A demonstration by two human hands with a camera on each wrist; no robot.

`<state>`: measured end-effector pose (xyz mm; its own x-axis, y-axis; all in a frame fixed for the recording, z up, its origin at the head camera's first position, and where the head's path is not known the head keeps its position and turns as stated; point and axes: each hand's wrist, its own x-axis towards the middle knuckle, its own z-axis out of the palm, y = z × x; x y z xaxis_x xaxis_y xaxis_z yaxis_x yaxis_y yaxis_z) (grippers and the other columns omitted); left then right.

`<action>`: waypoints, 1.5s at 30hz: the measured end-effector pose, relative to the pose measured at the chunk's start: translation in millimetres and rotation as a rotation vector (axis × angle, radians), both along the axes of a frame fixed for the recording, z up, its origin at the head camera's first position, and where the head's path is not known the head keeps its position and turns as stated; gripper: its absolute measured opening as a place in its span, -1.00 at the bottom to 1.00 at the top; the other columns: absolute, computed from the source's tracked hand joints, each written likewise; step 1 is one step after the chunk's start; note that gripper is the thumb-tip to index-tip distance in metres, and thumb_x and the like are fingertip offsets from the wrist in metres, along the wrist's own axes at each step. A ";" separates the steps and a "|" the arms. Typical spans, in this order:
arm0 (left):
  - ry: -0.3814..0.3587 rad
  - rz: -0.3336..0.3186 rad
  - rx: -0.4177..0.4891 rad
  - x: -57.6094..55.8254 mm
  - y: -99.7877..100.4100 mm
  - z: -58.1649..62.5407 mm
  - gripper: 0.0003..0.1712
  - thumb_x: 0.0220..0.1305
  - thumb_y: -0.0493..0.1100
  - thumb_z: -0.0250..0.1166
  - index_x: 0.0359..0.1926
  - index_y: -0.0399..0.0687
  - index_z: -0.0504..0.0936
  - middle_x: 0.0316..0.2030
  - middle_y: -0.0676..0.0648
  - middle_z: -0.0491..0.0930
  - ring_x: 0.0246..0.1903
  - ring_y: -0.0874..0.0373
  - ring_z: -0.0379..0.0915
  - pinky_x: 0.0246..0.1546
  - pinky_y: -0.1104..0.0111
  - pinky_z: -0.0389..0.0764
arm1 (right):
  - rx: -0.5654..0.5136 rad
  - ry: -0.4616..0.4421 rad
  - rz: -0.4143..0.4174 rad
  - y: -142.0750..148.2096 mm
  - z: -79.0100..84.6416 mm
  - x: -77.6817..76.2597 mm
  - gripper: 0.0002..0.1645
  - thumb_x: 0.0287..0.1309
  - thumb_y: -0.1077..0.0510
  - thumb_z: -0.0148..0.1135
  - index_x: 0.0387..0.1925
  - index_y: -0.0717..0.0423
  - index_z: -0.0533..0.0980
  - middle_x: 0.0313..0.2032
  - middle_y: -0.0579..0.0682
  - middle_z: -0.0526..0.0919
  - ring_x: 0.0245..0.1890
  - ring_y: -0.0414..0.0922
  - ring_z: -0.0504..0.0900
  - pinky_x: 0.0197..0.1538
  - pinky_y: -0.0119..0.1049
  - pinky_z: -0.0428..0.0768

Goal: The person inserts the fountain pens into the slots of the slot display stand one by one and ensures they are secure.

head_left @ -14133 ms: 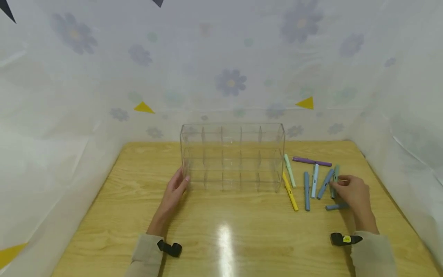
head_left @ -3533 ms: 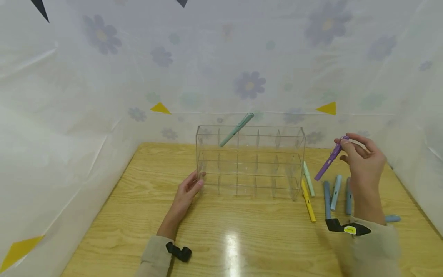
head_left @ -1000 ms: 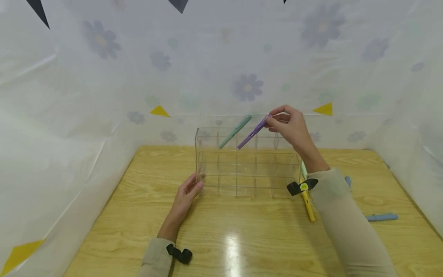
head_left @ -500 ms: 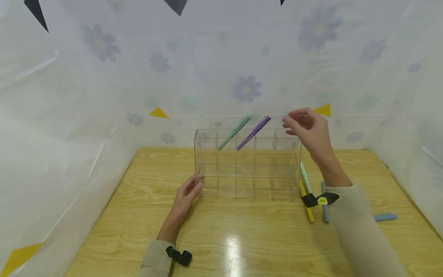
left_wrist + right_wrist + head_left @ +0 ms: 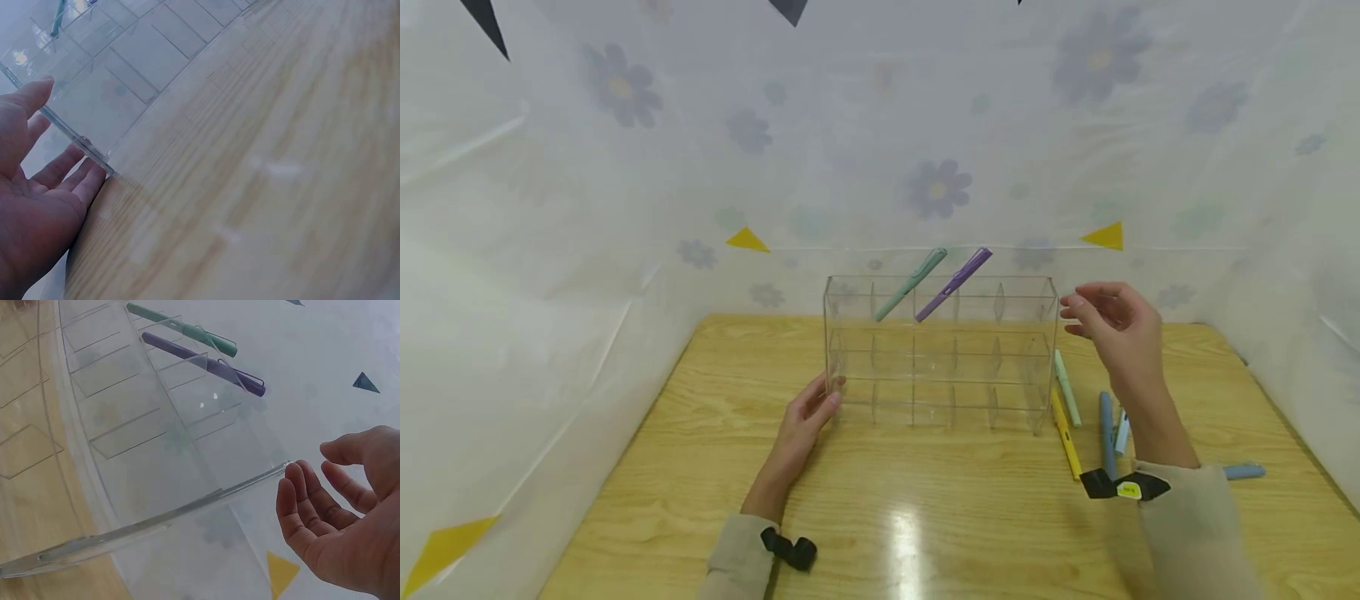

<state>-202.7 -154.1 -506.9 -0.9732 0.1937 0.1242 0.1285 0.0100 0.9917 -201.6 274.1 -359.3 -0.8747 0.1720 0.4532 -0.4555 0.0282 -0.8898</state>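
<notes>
A clear plastic display rack point(image 5: 940, 355) with several compartments stands upright on the table. My left hand point(image 5: 801, 421) grips its lower left edge; in the left wrist view the thumb lies on one side and the fingers on the other. In the rack's top row, a green pen point(image 5: 912, 285) and a purple pen point(image 5: 955, 284) lean to the right in adjoining compartments, their capped ends above the rim. My right hand point(image 5: 1120, 333) is in the air just right of the rack, fingers loosely bent and holding nothing. The right wrist view shows its fingertips near the rack's edge.
Right of the rack lie a light green pen point(image 5: 1067, 388), a yellow pen point(image 5: 1066, 437), a blue pen point(image 5: 1107, 433) and a partly covered light blue pen point(image 5: 1122, 433). Another blue pen point(image 5: 1244, 472) lies beyond the right sleeve. A flowered sheet point(image 5: 880, 125) encloses the table's back and sides.
The purple pen was carried from the right into the rack's top row, beside the green pen, and let go. My right hand has since drawn back right and down. My left hand stays put.
</notes>
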 end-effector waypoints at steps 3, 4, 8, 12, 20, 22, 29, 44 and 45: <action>0.000 -0.005 0.005 -0.4 0.1 0.7 -0.38 0.57 -0.09 0.18 0.53 -0.13 0.31 0.35 -0.17 0.47 0.40 -0.05 0.32 0.21 0.42 0.46 | -0.041 -0.038 -0.004 6.0 -11.8 3.5 -0.69 0.36 0.28 0.32 0.03 0.39 0.54 -0.17 0.03 0.77 -0.20 -0.12 0.74 -0.17 -0.38 0.70; 0.002 -0.007 0.007 -0.6 0.1 0.7 -0.39 0.57 -0.09 0.18 0.53 -0.13 0.31 0.35 -0.17 0.47 0.40 -0.05 0.31 0.21 0.42 0.46 | -0.058 -0.051 -0.006 8.0 -15.8 3.9 -0.71 0.36 0.28 0.32 0.03 0.37 0.54 -0.18 0.03 0.77 -0.20 -0.13 0.75 -0.17 -0.37 0.70; 0.004 -0.005 0.012 -1.3 0.1 0.4 -0.40 0.57 -0.10 0.18 0.52 -0.12 0.33 0.34 -0.16 0.48 0.40 -0.05 0.31 0.21 0.42 0.46 | -0.107 -0.105 -0.012 16.8 -34.5 1.8 -0.71 0.35 0.28 0.32 0.03 0.36 0.55 -0.17 0.01 0.77 -0.20 -0.13 0.75 -0.17 -0.35 0.71; 0.010 0.002 0.015 -1.8 0.2 0.5 -0.41 0.56 -0.10 0.19 0.51 -0.10 0.35 0.34 -0.18 0.48 0.40 -0.07 0.32 0.20 0.42 0.47 | -0.126 -0.153 -0.019 24.3 -51.6 -4.0 -0.69 0.34 0.29 0.33 0.05 0.35 0.55 -0.16 0.00 0.77 -0.20 -0.14 0.76 -0.17 -0.34 0.71; 0.010 -0.002 0.013 -1.9 0.0 4.0 -0.38 0.56 -0.11 0.19 0.52 -0.13 0.32 0.37 -0.25 0.44 0.41 -0.09 0.29 0.20 0.43 0.46 | -0.056 -0.275 -0.085 31.4 -80.9 -12.5 -0.61 0.33 0.23 0.37 0.06 0.39 0.51 -0.20 -0.11 0.72 -0.23 -0.24 0.71 -0.19 -0.41 0.69; 0.002 -0.004 0.014 -1.7 0.3 4.6 -0.38 0.56 -0.11 0.20 0.53 -0.13 0.31 0.37 -0.24 0.44 0.41 -0.08 0.29 0.20 0.44 0.46 | -0.024 -0.297 -0.103 34.0 -88.8 -14.4 -0.61 0.34 0.22 0.36 0.06 0.39 0.50 -0.19 -0.13 0.70 -0.22 -0.26 0.70 -0.19 -0.43 0.69; -0.004 -0.006 0.025 0.5 -0.2 4.4 -0.39 0.56 -0.13 0.19 0.52 -0.15 0.31 0.37 -0.24 0.44 0.42 -0.10 0.28 0.19 0.46 0.45 | 0.211 -0.413 -0.163 40.8 -111.8 -18.1 -0.59 0.40 0.09 0.30 0.13 0.26 0.52 -0.12 -0.21 0.58 -0.18 -0.38 0.60 -0.19 -0.45 0.67; -0.007 -0.005 0.026 0.8 1.2 4.6 -0.39 0.56 -0.14 0.18 0.52 -0.15 0.31 0.37 -0.23 0.45 0.41 -0.09 0.29 0.19 0.46 0.46 | 0.562 -0.574 -0.184 37.6 -121.2 -19.9 -0.45 0.40 0.10 0.26 0.29 0.32 0.48 0.15 0.36 0.56 0.10 0.23 0.57 0.00 -0.07 0.62; -0.007 -0.007 0.026 0.9 1.4 4.6 -0.39 0.56 -0.14 0.18 0.52 -0.15 0.31 0.37 -0.24 0.44 0.41 -0.08 0.29 0.19 0.46 0.46 | 0.579 -0.576 -0.187 37.0 -121.0 -19.1 -0.46 0.39 0.11 0.26 0.28 0.31 0.49 0.15 0.36 0.57 0.10 0.25 0.56 0.02 0.02 0.61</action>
